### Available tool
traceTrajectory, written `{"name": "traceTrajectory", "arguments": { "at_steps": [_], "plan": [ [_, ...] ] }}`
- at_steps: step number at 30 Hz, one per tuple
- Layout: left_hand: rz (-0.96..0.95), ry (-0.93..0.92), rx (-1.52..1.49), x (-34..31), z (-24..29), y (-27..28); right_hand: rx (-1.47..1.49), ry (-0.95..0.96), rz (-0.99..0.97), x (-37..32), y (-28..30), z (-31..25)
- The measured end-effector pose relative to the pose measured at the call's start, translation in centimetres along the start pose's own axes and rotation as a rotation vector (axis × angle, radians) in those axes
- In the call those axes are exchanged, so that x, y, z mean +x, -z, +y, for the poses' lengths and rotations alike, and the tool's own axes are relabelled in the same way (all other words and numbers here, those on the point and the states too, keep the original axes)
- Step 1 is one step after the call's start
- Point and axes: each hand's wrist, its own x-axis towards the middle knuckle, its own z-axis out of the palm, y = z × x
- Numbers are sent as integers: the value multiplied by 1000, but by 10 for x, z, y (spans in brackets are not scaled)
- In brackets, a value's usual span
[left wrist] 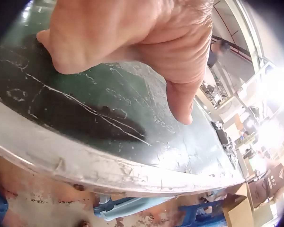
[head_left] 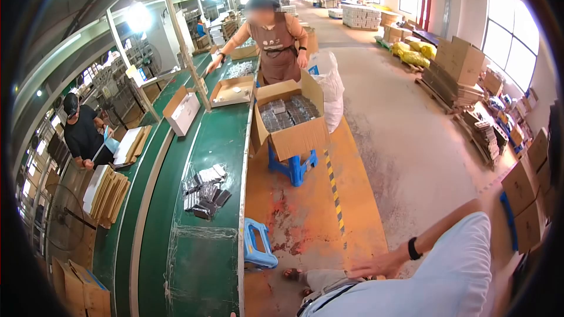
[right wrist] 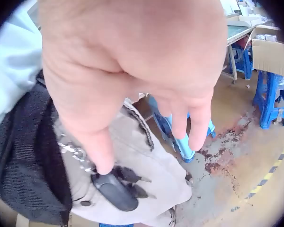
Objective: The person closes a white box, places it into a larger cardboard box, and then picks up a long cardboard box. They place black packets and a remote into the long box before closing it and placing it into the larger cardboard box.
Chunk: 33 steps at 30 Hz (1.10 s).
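My left hand (left wrist: 128,42) is over the green worktop (left wrist: 85,94) near its pale metal edge, fingers loosely bent and nothing in its grasp. Only a sliver of it shows at the bottom of the head view. My right hand (head_left: 379,264) lies at my lap by the light trousers (right wrist: 151,175), with its fingers extended. In the right wrist view its thumb tip comes right at a black key fob (right wrist: 114,193) hanging from a chain (right wrist: 75,153). A loose pile of dark and silvery plastic-wrapped packets (head_left: 205,191) lies on the worktop ahead.
An open carton (head_left: 294,138) of wrapped packets stands on a blue stool (head_left: 294,167) beside the worktop. Another blue stool (head_left: 258,243) is nearer me. A person in a brown apron (head_left: 279,47) stands beyond the carton; another person (head_left: 88,132) works at left near stacked cardboard (head_left: 106,194).
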Motion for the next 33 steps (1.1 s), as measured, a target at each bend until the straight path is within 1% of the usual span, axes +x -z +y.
{"name": "traceTrajectory", "arguments": {
  "at_steps": [2, 5, 6, 9, 10, 12, 13, 14, 15, 17, 18, 21, 23, 27, 29, 33],
  "plan": [
    [-17, -20, 3, -15, 5, 6, 46, 51, 63, -7, -13, -21],
    [-27, -3, -49, -18, 6, 4, 29, 53, 81, -10, -2, -43],
    [-30, 7, -70, -18, 7, 3, 48, 103, 135, -1, -6, -41],
    [-37, 68, -30, -15, 15, 1, 80, 236, 133, 18, -4, -27],
    [-19, 85, -7, -16, 19, -1, 98, 256, 127, 24, -5, -18],
    [-45, 56, -25, -28, 22, 9, 128, 286, 123, 37, -8, 8],
    [-59, 37, -35, -30, 29, 13, 93, 294, 118, 43, -6, 18],
    [-77, 98, -19, -14, 21, 3, 53, 301, 114, 49, -2, 30],
    [-79, 105, -22, -6, 20, 1, 22, 309, 111, 56, -1, 35],
    [-85, 125, -22, 5, 19, -2, 98, 397, 151, 65, 31, 23],
    [-69, 152, -66, -11, 35, 4, 135, 440, 166, 67, 45, 20],
    [-18, 169, -10, -19, 44, 0, 197, 360, 131, 74, 61, 30],
    [25, 201, 29, -1, 34, -17, 237, 379, 138, 79, 68, 39],
    [61, 222, 67, 12, 27, -28, 258, 382, 131, 86, 81, 59],
    [74, 239, 77, 16, 28, -32, 255, 371, 110, 90, 79, 80],
    [78, 260, 92, 11, 29, -28, 257, 409, 118, 86, 96, 81]
  ]
}}
